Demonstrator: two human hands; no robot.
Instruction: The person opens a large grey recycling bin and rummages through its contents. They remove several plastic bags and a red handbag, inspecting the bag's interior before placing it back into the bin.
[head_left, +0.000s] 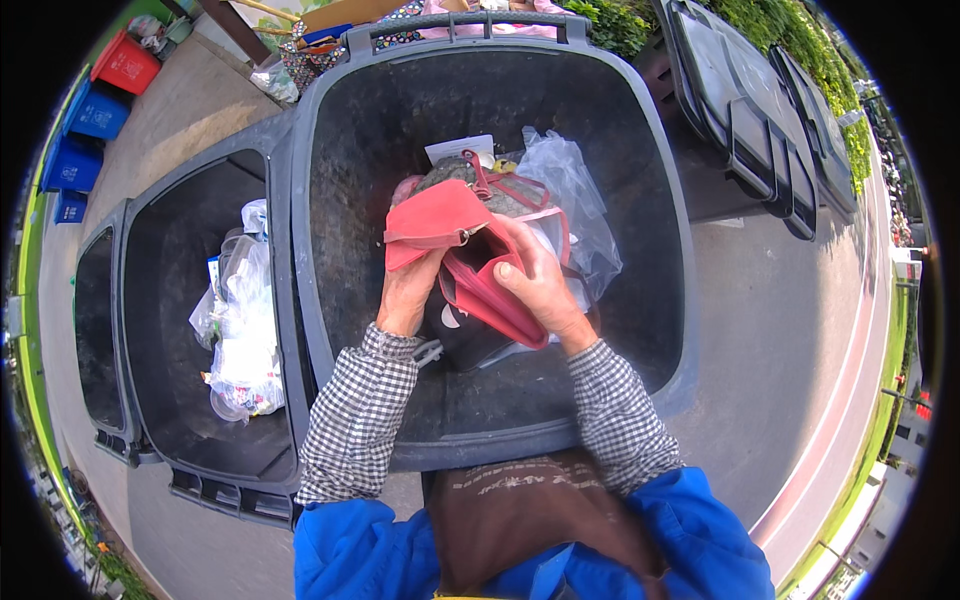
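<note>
A red handbag (487, 262) with its flap lifted is held over a large dark grey wheeled bin (487, 442). My left hand (409, 292) grips it from below at the flap, partly hidden by it. Around the bag's right side, my right hand (544, 281) has its thumb at the open mouth. The red strap (517, 184) trails over the refuse behind. Inside the bin lie a clear plastic bag (574, 202), a white paper sheet (459, 148) and a grey, rough-looking thing. What the handbag's compartments contain cannot be seen.
To the left stands another open bin (172, 390) holding white plastic bags (244, 322). Lidded dark bins (742, 105) are at the upper right. Small red (126, 64) and blue bins (75, 165) line the far left. Beyond the bin's handle (469, 22) are patterned cloth and cardboard.
</note>
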